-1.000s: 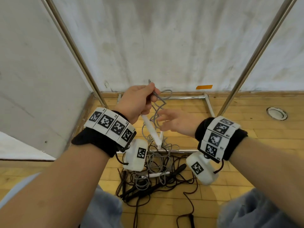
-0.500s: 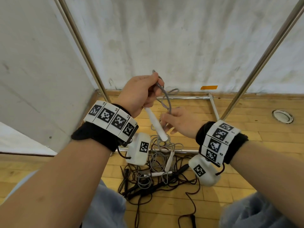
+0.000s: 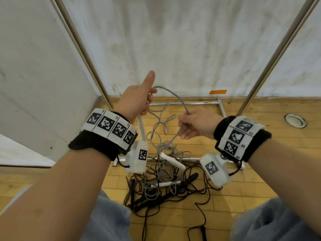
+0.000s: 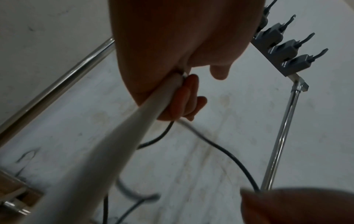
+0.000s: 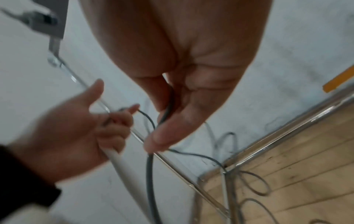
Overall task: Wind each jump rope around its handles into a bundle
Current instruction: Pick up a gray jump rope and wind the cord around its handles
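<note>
My left hand (image 3: 139,100) grips a white jump rope handle (image 3: 142,126) near its top, thumb raised; the handle (image 4: 122,136) slants down from my curled fingers in the left wrist view. A grey rope (image 3: 175,96) arcs from that hand to my right hand (image 3: 189,124), which pinches the rope (image 5: 166,112) between thumb and fingers. Below, the grey rope hangs in tangled loops (image 3: 163,134) down to a second white handle (image 3: 172,160) on the floor. A black jump rope (image 3: 166,195) with black handles lies tangled beneath.
A wooden floor (image 3: 260,188) runs to a white wall. Slanted metal poles (image 3: 81,49) (image 3: 278,49) and a floor frame bar (image 3: 187,102) stand close ahead. A round floor fitting (image 3: 295,120) sits at right. My knees in blue trousers (image 3: 278,221) are below.
My left hand has risen with the handle and its thumb has lifted. My right hand moved right along the grey rope, drawing a length of it out into an arc between the hands.
</note>
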